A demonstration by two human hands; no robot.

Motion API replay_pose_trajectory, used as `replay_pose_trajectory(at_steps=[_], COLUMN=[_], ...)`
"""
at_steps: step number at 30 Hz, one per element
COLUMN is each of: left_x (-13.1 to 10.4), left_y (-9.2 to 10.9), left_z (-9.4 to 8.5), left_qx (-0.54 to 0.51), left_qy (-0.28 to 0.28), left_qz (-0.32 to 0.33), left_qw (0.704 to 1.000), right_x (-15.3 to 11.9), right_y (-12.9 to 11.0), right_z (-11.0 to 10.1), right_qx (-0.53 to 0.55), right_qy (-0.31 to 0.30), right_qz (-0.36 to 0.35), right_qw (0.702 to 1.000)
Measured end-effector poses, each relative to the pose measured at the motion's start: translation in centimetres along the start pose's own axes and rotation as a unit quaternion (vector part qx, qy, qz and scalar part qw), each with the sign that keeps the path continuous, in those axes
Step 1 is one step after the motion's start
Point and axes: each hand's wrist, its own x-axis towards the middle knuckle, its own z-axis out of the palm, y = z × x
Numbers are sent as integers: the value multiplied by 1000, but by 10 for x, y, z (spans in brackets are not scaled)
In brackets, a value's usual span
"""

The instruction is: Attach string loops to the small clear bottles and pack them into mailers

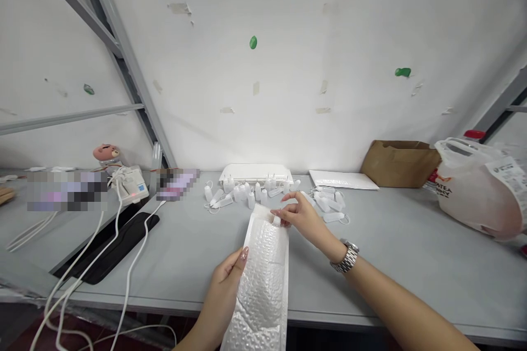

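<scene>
A white bubble mailer (263,269) stands tilted up in front of me, its top end pointing toward the wall. My left hand (226,285) grips its left edge, thumb on the front face. At the upper right corner of the mailer, my right hand (297,215) is closed in a pinch on a small white piece (277,221); the fingers partly cover it, so its kind is unclear. Just beyond lie several small white plastic pieces with thin cord loops (263,196), some upright, some on their sides. More of them (329,203) lie to the right.
Flat white mailers (255,170) are stacked by the wall, with another white mailer (343,180) further right. A brown paper bag (399,164) and a full plastic bag (477,186) stand at the right. On the left are a power strip (134,184), white cables (132,263) and a black pad (123,247).
</scene>
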Motion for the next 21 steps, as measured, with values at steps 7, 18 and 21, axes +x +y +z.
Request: replay_pose_trajectory(at_steps=[7,18,21], left_x=[-1,0,0], left_y=[2,-1,0], left_z=[-1,-2,-3], left_qx=[-2,2,-2], left_qy=[5,-22,-5], left_qz=[6,-11,-23], left_qw=[1000,1000,1000], right_x=[-6,-5,14], right_y=[2,-8,0], right_z=[8,-4,-30], right_qx=[-99,-181,-248], right_qy=[-20,-96,74], right_qz=[-84,-167,-141], right_qw=[991,964,956])
